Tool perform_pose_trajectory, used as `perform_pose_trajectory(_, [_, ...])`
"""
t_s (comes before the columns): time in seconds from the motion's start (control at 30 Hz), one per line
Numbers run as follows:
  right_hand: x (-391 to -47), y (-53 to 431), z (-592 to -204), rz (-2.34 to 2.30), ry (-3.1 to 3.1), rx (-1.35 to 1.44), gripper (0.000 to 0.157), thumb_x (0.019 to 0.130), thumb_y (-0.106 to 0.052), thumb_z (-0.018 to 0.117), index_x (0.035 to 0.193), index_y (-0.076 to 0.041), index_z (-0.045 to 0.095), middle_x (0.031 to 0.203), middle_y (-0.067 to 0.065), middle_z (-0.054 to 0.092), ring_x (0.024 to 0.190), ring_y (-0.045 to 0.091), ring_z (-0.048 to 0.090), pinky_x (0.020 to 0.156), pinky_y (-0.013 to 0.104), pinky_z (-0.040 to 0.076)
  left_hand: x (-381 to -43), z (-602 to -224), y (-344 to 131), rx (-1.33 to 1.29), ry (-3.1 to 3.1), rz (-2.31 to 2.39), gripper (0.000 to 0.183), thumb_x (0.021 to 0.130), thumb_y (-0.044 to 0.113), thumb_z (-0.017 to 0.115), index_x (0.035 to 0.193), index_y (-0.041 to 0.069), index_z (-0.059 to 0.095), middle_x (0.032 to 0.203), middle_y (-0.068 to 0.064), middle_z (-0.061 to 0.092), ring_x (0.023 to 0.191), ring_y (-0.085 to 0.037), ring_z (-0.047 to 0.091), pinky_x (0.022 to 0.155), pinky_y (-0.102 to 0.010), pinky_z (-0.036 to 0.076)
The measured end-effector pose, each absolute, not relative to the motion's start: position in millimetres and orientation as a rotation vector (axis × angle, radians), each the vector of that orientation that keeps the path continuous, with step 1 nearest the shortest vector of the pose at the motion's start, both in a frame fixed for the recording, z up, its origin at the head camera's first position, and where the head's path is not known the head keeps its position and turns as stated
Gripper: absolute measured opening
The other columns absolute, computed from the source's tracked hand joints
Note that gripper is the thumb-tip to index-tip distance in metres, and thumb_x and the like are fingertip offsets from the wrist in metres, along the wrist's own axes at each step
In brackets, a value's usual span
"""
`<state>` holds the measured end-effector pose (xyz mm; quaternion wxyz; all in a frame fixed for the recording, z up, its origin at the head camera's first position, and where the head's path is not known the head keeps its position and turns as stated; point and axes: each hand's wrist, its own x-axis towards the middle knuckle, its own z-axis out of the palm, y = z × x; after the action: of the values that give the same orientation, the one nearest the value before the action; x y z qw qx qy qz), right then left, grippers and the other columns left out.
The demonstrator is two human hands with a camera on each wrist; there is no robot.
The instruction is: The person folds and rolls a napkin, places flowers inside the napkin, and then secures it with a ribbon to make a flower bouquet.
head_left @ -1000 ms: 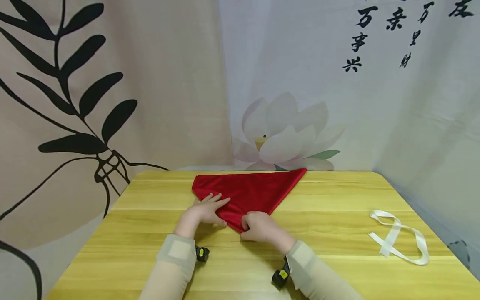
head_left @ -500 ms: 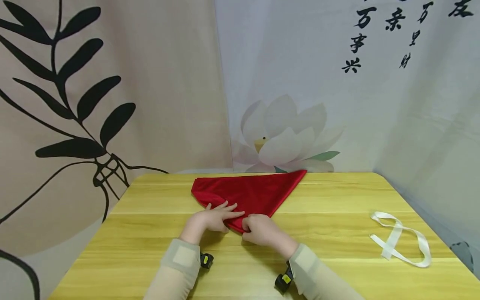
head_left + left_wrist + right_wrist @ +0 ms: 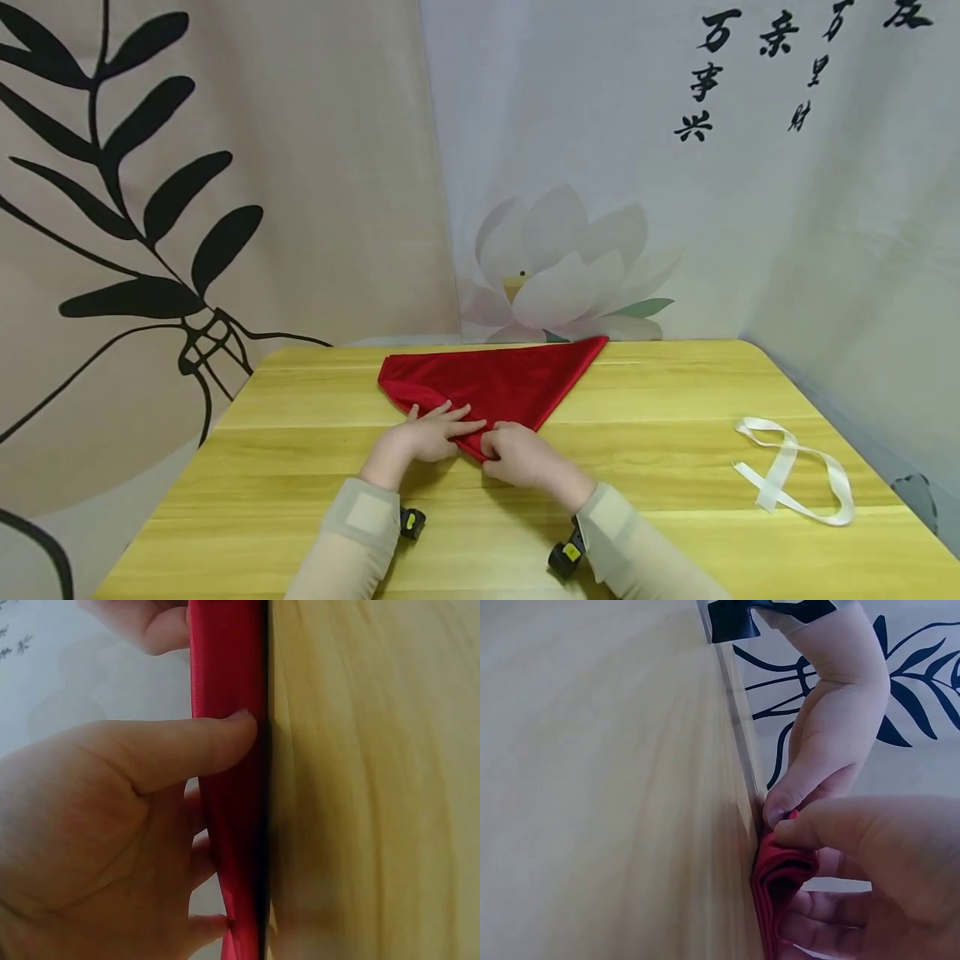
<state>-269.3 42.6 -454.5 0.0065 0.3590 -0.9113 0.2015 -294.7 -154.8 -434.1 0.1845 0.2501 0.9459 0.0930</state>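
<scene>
On glossy red, triangular folded cloth (image 3: 506, 379): left hand (image 3: 429, 434), fingers spread, slid nearer right hand (image 3: 522, 457), which pinches near corner (image 3: 472, 450); likely steadier there.

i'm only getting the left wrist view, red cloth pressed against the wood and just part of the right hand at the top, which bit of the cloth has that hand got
Observer: The head view shows the right hand gripping the red cloth at its near corner.
Operator: ok, is it a single layer there or folded
Observer: Folded; the right wrist view shows several layers of the red cloth bunched beside the fingers.
Operator: anything else lying around i'd miss
Observer: Yes, a white ribbon lies in a loose loop toward the right side of the table, apart from the red cloth.
</scene>
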Motion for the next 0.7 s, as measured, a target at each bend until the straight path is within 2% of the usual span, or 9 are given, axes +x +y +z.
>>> perform_pose_trajectory(0.27, [-273,45,-453,0.671,-2.859,1.200,0.024,0.083,-0.009,0.070,0.068,-0.015,0.052,0.061,-0.007,0.040,0.063,0.008,0.036,0.059,0.023,0.032,-297,-439,-157,0.671,2.705,0.221,0.067,0.088,0.002,0.049,0.146,0.034,0.043,0.157,0.002,0.029,0.145,-0.031,0.015,0.108,-0.067,0.006])
perform_pose_trajectory(0.47, [-272,49,-447,0.719,-2.820,1.307,0.027,0.082,-0.010,0.070,0.067,-0.014,0.047,0.061,-0.008,0.035,0.063,0.007,0.034,0.059,0.024,0.032,-298,-437,-158,0.654,2.701,0.230,0.065,0.089,0.002,0.049,0.145,0.034,0.045,0.156,0.003,0.030,0.145,-0.031,0.016,0.108,-0.067,0.004])
perform_pose_trajectory(0.7, [-273,52,-441,0.809,-2.878,1.314,0.025,0.083,-0.009,0.070,0.069,-0.014,0.050,0.065,-0.008,0.040,0.064,0.007,0.038,0.061,0.025,0.034,-297,-433,-158,0.614,2.701,0.281,0.057,0.093,0.006,0.049,0.142,0.035,0.050,0.153,0.003,0.035,0.145,-0.031,0.017,0.108,-0.067,0.001])
